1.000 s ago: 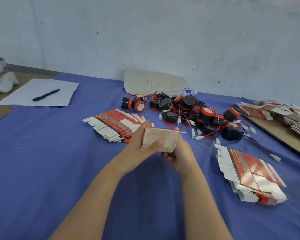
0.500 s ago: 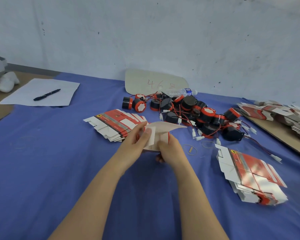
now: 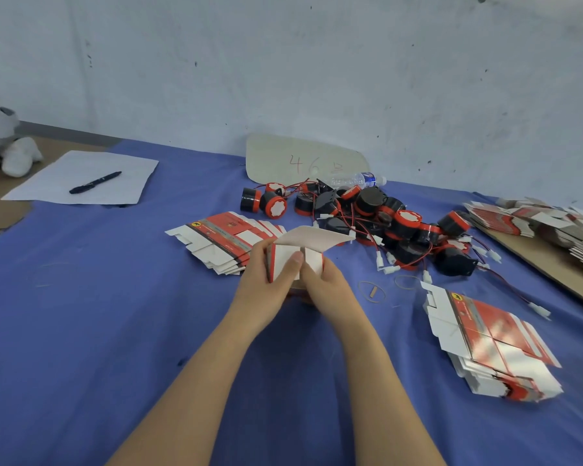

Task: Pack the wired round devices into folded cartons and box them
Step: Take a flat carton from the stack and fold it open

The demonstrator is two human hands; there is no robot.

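both hands are busy here: the left hand [image 3: 266,284] and right hand [image 3: 330,287] curl round a small red-and-white cardboard carton [image 3: 313,238] low over the blue cloth-covered desk [image 3: 115,331]. the thumbs press its side flaps in and the top flap still stands open. thin card like that is probably light and stiff along the creases but dents easily, so i'd grip the side walls near the corners, not the flaps.

to the right lies a stack of flat unfolded red-and-white cartons [image 3: 485,341], with loose rubber bands [image 3: 371,290] between it and the hands. a second flat carton stack [image 3: 223,237] sits just behind the left hand. further back is the pile of black-and-red round devices [image 3: 384,216], unpacked, and the tangled wires look snaggy. behind that there's a clear plastic bottle [image 3: 364,179], a beige cardboard sign [image 3: 300,159], a white paper sheet [image 3: 64,186] with a black pen [image 3: 95,182], then a scuffed pale wall [image 3: 283,62].
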